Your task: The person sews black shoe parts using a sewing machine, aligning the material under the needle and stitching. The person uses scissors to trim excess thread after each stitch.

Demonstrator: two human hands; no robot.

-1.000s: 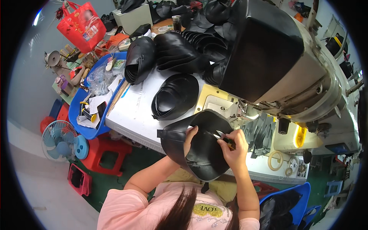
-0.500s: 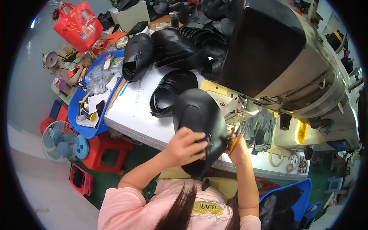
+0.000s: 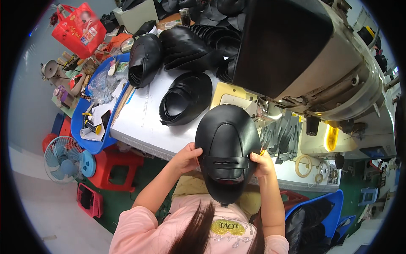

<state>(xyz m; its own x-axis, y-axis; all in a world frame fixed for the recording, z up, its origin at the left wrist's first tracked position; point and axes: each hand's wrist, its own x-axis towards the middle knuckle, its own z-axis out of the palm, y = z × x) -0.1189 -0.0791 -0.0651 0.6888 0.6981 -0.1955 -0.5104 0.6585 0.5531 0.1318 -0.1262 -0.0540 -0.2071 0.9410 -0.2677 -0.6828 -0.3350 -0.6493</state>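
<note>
Black and glossy, a large moulded shoe-upper piece [image 3: 227, 152] is held up in front of the person, just above the near edge of the white worktable [image 3: 141, 122] and below the sewing machine [image 3: 313, 63]. It is gripped at both sides: the left hand [image 3: 188, 157] is closed on its left edge with the thumb laid across the front and the fingers curled behind, and the right hand [image 3: 261, 163] is clamped on its right edge in the same way, a small yellow object showing just above that hand. A raised band is seen crossing the piece between the two hands. On the table behind it a flat stack of black curved pieces [image 3: 186, 98] is laid, and farther back a heap of similar black parts [image 3: 182, 48] is piled against the machine. To the left of the table a blue tray [image 3: 82, 135] filled with papers and small tools is set, with a red stool [image 3: 116, 169] beneath it and a small blue fan [image 3: 65, 158] on the floor beside that. A red bag [image 3: 78, 29] is seen at the far left. Grey strips [image 3: 281, 135] are spread under the machine head to the right.
</note>
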